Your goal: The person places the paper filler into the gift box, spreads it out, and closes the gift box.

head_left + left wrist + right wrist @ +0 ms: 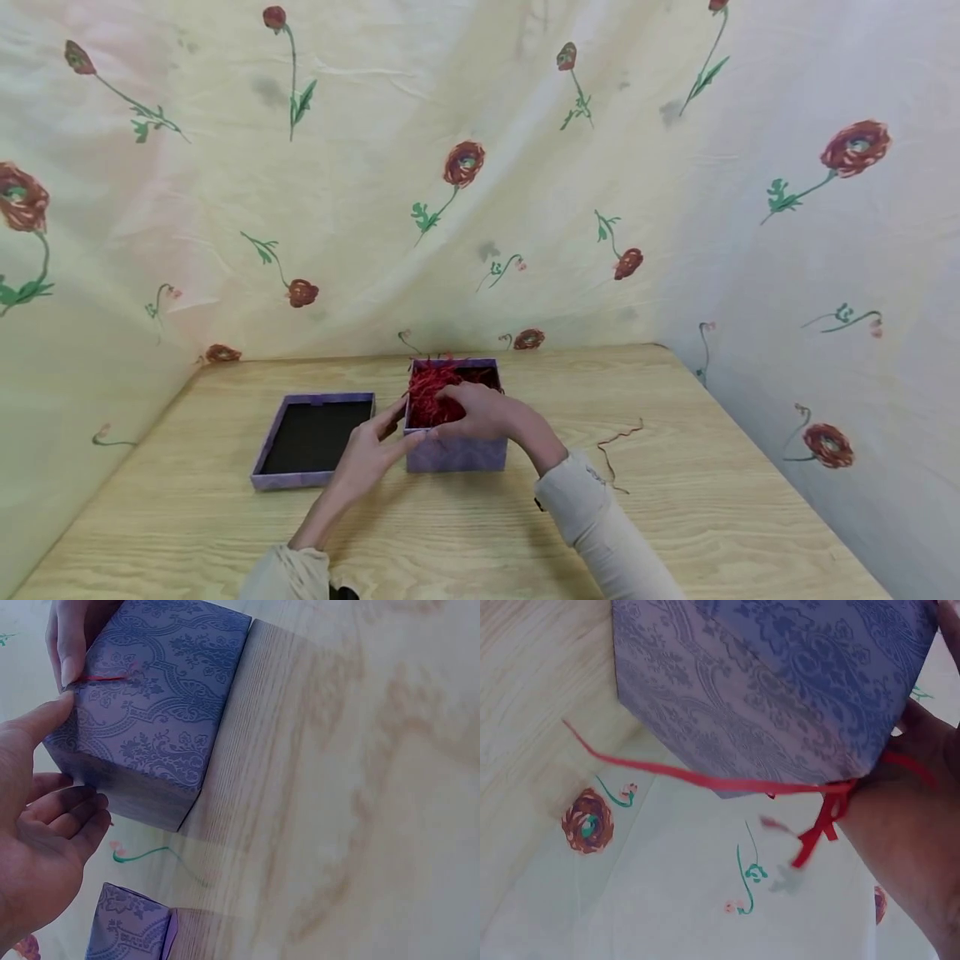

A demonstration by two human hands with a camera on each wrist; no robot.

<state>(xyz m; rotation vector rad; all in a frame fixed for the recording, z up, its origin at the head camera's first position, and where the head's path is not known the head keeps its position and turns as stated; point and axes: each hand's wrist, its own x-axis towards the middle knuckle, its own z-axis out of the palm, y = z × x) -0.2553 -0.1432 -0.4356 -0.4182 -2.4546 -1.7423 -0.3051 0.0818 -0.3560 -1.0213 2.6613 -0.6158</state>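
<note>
The near left corner of the purple box [457, 456] is held between thumb and fingers of the left hand [367, 455]. The red shreds [427, 387] inside are reached into by the right hand [483, 412]; whether any are pinched cannot be told. Left of the left hand, the lid [292, 481] is seen; right of the right hand, a loose strand [619, 435].

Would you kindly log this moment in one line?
left hand: holds purple box, near-left corner; right hand: touches red shreds inside; lid: left of box, open side up
</note>
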